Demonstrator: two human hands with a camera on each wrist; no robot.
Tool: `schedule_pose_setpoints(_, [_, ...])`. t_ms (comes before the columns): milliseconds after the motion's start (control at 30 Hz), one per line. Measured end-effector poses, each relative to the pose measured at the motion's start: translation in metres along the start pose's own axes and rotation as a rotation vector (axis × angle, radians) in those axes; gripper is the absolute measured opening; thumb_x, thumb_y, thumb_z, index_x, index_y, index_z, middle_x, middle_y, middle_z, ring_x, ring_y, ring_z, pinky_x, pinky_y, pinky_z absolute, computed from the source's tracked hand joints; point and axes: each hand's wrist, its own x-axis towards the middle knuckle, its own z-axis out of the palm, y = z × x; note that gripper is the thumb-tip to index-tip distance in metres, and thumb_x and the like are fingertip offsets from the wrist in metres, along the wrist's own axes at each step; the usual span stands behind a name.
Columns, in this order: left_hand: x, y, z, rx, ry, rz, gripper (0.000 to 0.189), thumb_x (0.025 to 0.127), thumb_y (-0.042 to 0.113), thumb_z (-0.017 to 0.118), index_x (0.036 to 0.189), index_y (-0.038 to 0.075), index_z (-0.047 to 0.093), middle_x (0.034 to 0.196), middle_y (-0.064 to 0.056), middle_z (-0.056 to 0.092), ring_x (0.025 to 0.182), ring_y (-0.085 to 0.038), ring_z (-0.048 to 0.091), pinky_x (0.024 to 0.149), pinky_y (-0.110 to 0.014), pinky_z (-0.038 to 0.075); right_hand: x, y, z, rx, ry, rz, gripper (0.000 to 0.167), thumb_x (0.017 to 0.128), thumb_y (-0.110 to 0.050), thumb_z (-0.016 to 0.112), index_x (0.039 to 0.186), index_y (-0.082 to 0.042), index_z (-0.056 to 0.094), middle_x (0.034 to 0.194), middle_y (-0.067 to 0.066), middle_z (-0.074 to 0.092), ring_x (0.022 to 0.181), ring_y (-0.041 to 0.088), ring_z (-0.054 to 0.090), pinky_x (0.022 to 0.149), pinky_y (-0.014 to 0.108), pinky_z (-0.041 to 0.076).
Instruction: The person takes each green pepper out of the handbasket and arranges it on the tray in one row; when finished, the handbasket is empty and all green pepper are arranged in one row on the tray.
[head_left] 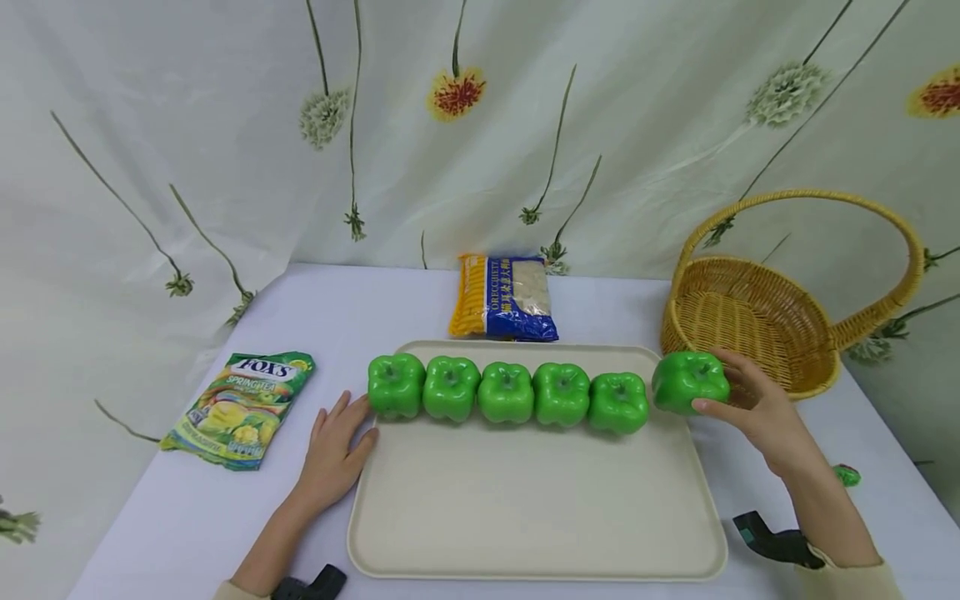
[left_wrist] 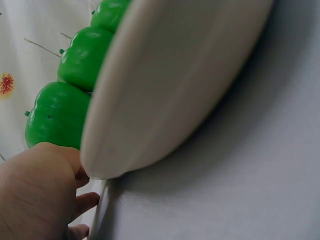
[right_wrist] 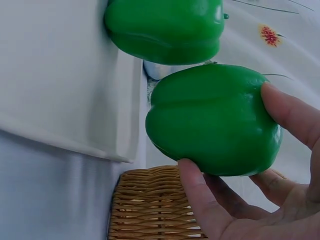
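Observation:
My right hand (head_left: 768, 421) holds a green bell pepper (head_left: 686, 383) between thumb and fingers, over the back right corner of a beige tray (head_left: 536, 500). In the right wrist view that pepper (right_wrist: 212, 120) is tilted, apart from the nearest pepper (right_wrist: 165, 30) on the tray. Several more green bell peppers stand in a row along the tray's back side, from the leftmost pepper (head_left: 396, 386) to the rightmost one (head_left: 618, 402). At the tray's left edge rests my left hand (head_left: 333, 454), fingers extended, its thumb at the rim beside the leftmost pepper.
A wicker basket (head_left: 750, 325) with a tall handle stands at the back right, just behind my right hand. Behind the tray lies a pasta packet (head_left: 506, 298). A Fox's candy bag (head_left: 240, 408) lies on the left, and a small green wrapped item (head_left: 847, 476) by my right forearm.

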Motion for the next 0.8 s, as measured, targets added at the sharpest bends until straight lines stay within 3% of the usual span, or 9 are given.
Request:
schedule_pose_setpoints(200, [0.0, -0.002, 0.002, 0.006, 0.0, -0.001, 0.048, 0.095, 0.009, 0.053, 0.141, -0.001, 0.046, 0.144, -0.025, 0.049, 0.142, -0.052, 0.025, 0.112, -0.072, 0.006, 0.0, 0.003, 0.004, 0.02, -0.046, 0.033, 0.081, 0.088, -0.015, 0.072, 0.153, -0.004, 0.025, 0.144, 0.032, 0.039, 0.121, 0.047, 0.048, 0.077, 0.012, 0.046])
schedule_pose_setpoints(400, [0.001, -0.002, 0.004, 0.011, 0.001, 0.004, 0.048, 0.095, 0.009, 0.053, 0.141, -0.002, 0.047, 0.144, -0.025, 0.049, 0.142, -0.051, 0.025, 0.112, -0.071, 0.007, -0.002, 0.005, 0.007, -0.004, -0.087, 0.033, 0.081, 0.088, -0.015, 0.073, 0.152, -0.002, 0.026, 0.141, 0.032, 0.042, 0.119, 0.048, 0.049, 0.084, 0.034, 0.05])
schedule_pose_setpoints(600, [0.001, 0.0, 0.003, 0.006, -0.015, -0.01, 0.048, 0.095, 0.009, 0.053, 0.141, -0.001, 0.047, 0.145, -0.024, 0.048, 0.143, -0.05, 0.024, 0.113, -0.07, 0.006, -0.001, 0.008, 0.01, -0.006, -0.132, 0.014, 0.077, 0.087, -0.013, 0.073, 0.149, 0.001, 0.03, 0.138, 0.032, 0.043, 0.117, 0.048, 0.051, 0.083, 0.036, 0.051])
schedule_pose_setpoints(800, [0.002, 0.0, 0.003, 0.007, -0.016, -0.009, 0.048, 0.095, 0.009, 0.053, 0.142, 0.0, 0.047, 0.145, -0.024, 0.048, 0.143, -0.05, 0.024, 0.113, -0.07, 0.006, 0.0, 0.008, 0.012, -0.011, -0.14, 0.004, 0.079, 0.085, -0.011, 0.074, 0.15, 0.001, 0.03, 0.14, 0.033, 0.041, 0.117, 0.052, 0.05, 0.086, 0.049, 0.05])
